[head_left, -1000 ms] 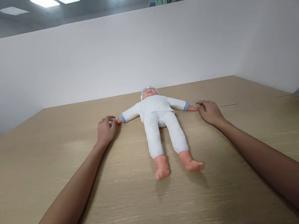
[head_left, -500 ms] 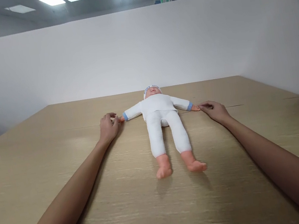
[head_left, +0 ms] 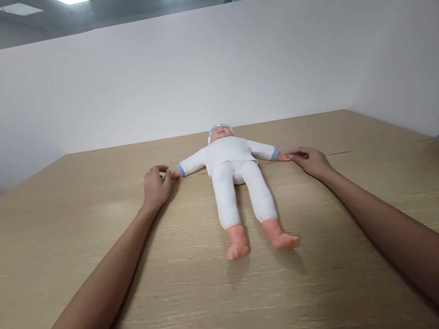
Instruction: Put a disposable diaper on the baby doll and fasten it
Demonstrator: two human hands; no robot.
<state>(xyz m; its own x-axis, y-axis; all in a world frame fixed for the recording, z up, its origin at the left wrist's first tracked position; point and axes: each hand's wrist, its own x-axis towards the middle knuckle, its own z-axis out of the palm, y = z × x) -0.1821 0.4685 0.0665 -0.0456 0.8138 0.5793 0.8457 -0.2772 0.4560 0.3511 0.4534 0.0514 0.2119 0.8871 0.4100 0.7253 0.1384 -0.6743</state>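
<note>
A baby doll (head_left: 235,178) in a white suit with blue cuffs and a white cap lies on its back on the wooden table (head_left: 93,264), arms spread, bare feet toward me. My left hand (head_left: 156,188) rests palm down on the table, its curled fingertips touching the doll's hand on the left side. On the other side, my right hand (head_left: 312,161) lies on the table with its fingers pinched at the doll's other hand.
A white partition wall (head_left: 106,93) stands along the table's far edge and its right side. Ceiling lights and a dark window show above it. The table's near edge runs along the bottom of the view.
Both hands stay at the doll's hands. The right hand's fingers have closed in toward the doll's hand. The view has shifted slightly.
</note>
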